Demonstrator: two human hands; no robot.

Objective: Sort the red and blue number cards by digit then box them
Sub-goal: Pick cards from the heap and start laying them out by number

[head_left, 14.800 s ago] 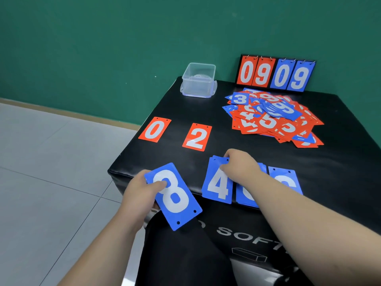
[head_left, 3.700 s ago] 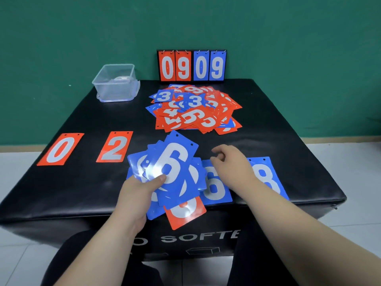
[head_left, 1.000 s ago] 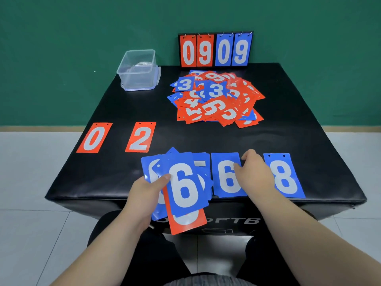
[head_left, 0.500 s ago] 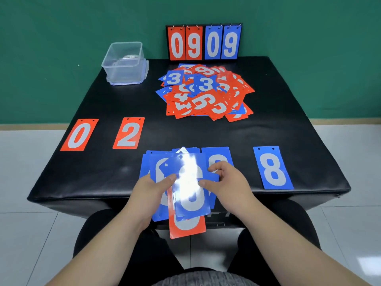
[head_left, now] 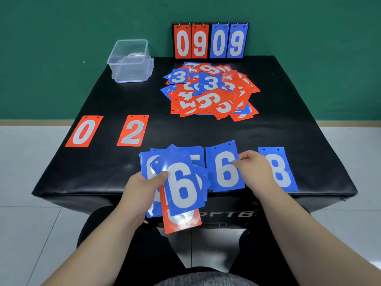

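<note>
At the far edge of the black padded table (head_left: 299,141) a scoreboard (head_left: 210,41) stands upright against the green wall, reading 0 9 in red and 0 9 in blue. To its left sits the clear plastic box (head_left: 130,60), open at the top. Just in front of the scoreboard lies the heap of cards (head_left: 210,91), red and blue mixed and overlapping, with two blue 3s and a red 6 on top. On the left side of the table the red 0 card (head_left: 83,131) and the red 2 card (head_left: 133,130) lie flat side by side, apart from each other. Near the front edge on the right lies the blue 8 card (head_left: 282,170), and my right wrist covers its left part.

My left hand (head_left: 142,186) grips a fan of cards (head_left: 181,186) over the table's front edge, thumb pressed on the face. A blue 6 is on top, more blue cards are spread behind it, and one red card sticks out at the bottom. The fan hides part of a blue 5 behind it. My right hand (head_left: 255,170) pinches the right edge of a separate blue 6 card (head_left: 224,168), between the fan and the 8. That card sits slightly turned, and I cannot tell whether it is flat on the table or lifted.
</note>
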